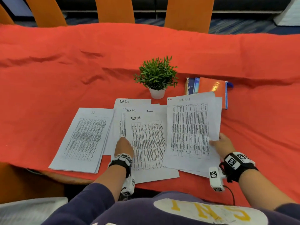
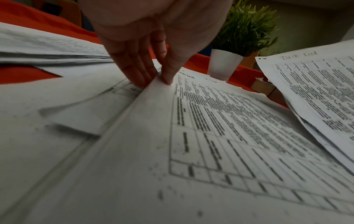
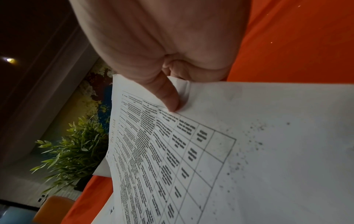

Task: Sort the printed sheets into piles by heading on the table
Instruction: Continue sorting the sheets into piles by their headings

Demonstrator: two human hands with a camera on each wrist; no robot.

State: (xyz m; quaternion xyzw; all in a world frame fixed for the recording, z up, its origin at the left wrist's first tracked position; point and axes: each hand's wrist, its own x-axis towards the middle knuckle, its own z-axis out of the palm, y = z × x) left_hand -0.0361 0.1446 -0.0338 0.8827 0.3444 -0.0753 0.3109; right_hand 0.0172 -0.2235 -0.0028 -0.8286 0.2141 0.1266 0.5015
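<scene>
Printed table sheets lie on the red cloth in three groups. A neat pile (image 1: pixel 84 137) sits at the left, its heading too faint to read. In the middle, fanned sheets headed "Task list" (image 1: pixel 146 137) overlap one marked "Admin" (image 1: pixel 150 111). My left hand (image 1: pixel 124 146) pinches the left edge of the top middle sheet (image 2: pixel 210 121) between thumb and fingers (image 2: pixel 134 72). My right hand (image 1: pixel 224 144) grips the right edge of a thin stack headed "Task List" (image 1: pixel 190 127), thumb (image 3: pixel 168 97) on top of the stack (image 3: pixel 210 151), which is raised above the cloth.
A small potted plant (image 1: pixel 156 77) in a white pot stands just behind the sheets. Books and an orange folder (image 1: pixel 209 86) lie behind the right stack. Orange chairs (image 1: pixel 114 8) line the far side of the table. Bare red cloth (image 1: pixel 56 70) stretches left and far.
</scene>
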